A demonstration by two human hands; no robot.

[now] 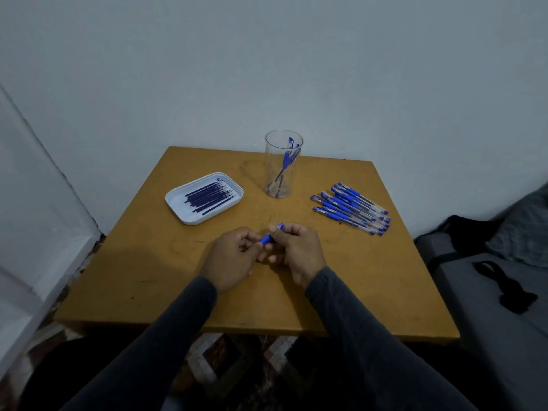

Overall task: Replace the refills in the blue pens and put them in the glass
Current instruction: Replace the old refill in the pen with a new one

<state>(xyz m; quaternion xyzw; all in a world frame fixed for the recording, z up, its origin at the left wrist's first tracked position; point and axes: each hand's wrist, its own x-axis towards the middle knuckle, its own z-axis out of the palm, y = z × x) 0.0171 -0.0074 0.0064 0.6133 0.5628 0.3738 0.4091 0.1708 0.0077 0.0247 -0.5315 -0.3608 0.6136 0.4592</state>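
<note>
Over the middle of the wooden table (148, 277), both my hands hold one blue pen (266, 239). My left hand (232, 258) pinches its lower end, and my right hand (298, 250) grips the upper part, with the blue tip showing above the fingers. Most of the pen is hidden by my fingers. A tall clear glass (283, 164) stands at the back centre with two blue pens leaning inside. A white tray (178, 207) at the left holds several dark refills (209, 195). A pile of several blue pens (351, 207) lies at the right.
The table stands against a pale wall, with a white door frame at the left. A grey seat (489, 292) with a black bag and strap (501, 289) lies to the right. Patterned floor shows below the table's front edge.
</note>
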